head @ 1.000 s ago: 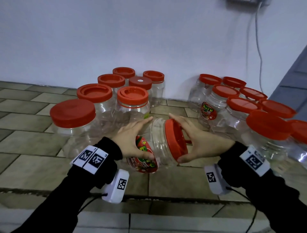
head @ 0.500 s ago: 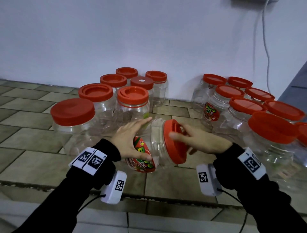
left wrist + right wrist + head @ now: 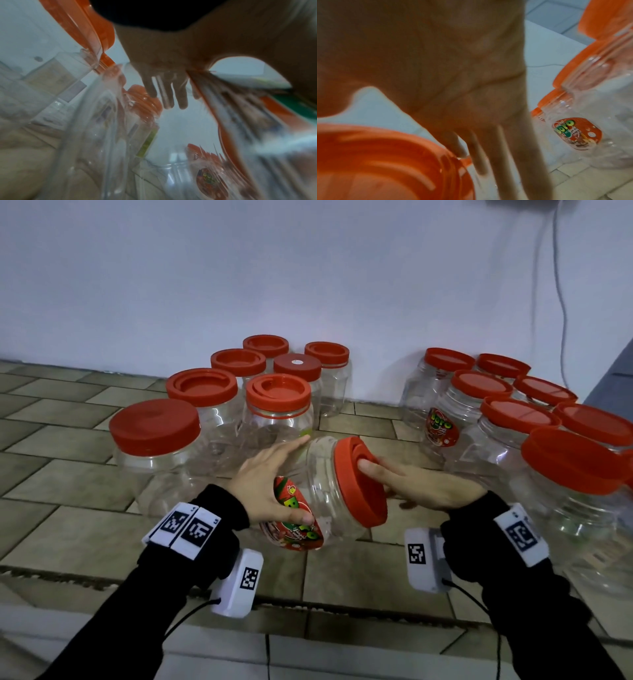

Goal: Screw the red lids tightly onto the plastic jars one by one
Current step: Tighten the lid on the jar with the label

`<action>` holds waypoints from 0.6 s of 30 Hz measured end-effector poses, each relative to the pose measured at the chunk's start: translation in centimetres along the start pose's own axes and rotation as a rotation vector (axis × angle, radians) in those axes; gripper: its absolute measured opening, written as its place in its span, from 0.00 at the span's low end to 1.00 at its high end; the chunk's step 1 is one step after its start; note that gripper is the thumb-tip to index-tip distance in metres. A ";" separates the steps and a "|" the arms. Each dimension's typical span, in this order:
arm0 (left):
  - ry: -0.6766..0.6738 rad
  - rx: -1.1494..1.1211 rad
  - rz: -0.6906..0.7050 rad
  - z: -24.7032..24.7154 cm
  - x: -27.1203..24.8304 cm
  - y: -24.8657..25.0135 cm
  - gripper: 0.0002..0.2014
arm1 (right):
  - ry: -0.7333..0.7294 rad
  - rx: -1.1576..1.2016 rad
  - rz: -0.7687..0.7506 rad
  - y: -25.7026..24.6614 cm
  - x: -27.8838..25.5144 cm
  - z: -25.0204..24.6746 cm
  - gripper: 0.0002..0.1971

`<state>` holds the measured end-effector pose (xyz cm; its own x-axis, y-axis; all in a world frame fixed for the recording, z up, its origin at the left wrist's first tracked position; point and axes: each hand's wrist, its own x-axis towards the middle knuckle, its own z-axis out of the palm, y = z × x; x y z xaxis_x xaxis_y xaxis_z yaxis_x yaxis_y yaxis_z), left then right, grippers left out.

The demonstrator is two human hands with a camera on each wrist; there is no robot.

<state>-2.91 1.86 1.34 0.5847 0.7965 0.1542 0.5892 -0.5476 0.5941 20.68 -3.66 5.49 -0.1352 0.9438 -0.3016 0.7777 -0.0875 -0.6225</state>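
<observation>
Two hands work one plastic jar, held tilted above the tiled floor. Our left hand cradles its labelled body with fingers extended, thumb underneath. Our right hand lies against the red lid, fingers straight, not gripping. Risk: the smooth jar may rotate with the lid, leaving it loose; cross-threading is possible.

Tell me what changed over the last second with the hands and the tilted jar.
The right hand let go of the red lid: a second ago it gripped the rim, now its fingers lie straight against the lid's face. The left hand still holds the tilted jar by its labelled body, and the lid stays on. The standing jars have not moved.
</observation>
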 end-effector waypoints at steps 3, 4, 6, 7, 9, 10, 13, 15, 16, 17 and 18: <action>-0.003 -0.005 -0.010 -0.2 0.2 0.0 0.53 | -0.056 -0.023 -0.178 -0.2 -0.3 -1.1 0.56; -0.009 0.007 -0.009 -0.1 0.3 0.0 0.53 | -0.066 -0.049 -0.210 -0.4 -0.3 -1.1 0.56; -0.016 0.030 0.000 0.0 0.4 0.1 0.55 | -0.008 -0.096 -0.217 -0.8 -0.1 -0.7 0.53; -0.015 0.036 0.004 0.1 0.4 0.1 0.56 | 0.037 -0.099 -0.171 -1.2 0.1 -0.3 0.50; -0.017 0.053 0.016 0.2 0.4 0.2 0.57 | 0.083 -0.049 0.006 -2.2 0.2 0.1 0.49; -0.026 0.068 0.019 0.3 0.5 0.3 0.58 | 0.066 -0.027 0.091 -2.2 0.2 0.1 0.52; -0.039 0.084 0.019 0.3 0.6 0.3 0.58 | -0.008 -0.024 0.051 -1.2 0.0 -0.4 0.54; -0.041 0.084 0.019 0.3 0.6 0.3 0.58 | -0.039 -0.007 -0.076 -0.8 -0.6 -1.0 0.61; -0.040 0.085 0.017 0.3 0.6 0.3 0.57 | -0.035 -0.023 -0.110 -0.7 -0.8 -1.1 0.61; -0.040 0.087 0.016 0.3 0.5 0.3 0.56 | -0.014 -0.053 -0.111 -0.6 -0.8 -0.9 0.59; -0.041 0.091 0.015 0.3 0.5 0.3 0.55 | 0.009 -0.057 -0.088 -0.7 -0.8 -0.7 0.55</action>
<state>-2.26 1.98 1.39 0.6148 0.7780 0.1293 0.6272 -0.5818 0.5178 20.69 -4.14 6.68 -0.1989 0.9499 -0.2412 0.7968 0.0135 -0.6041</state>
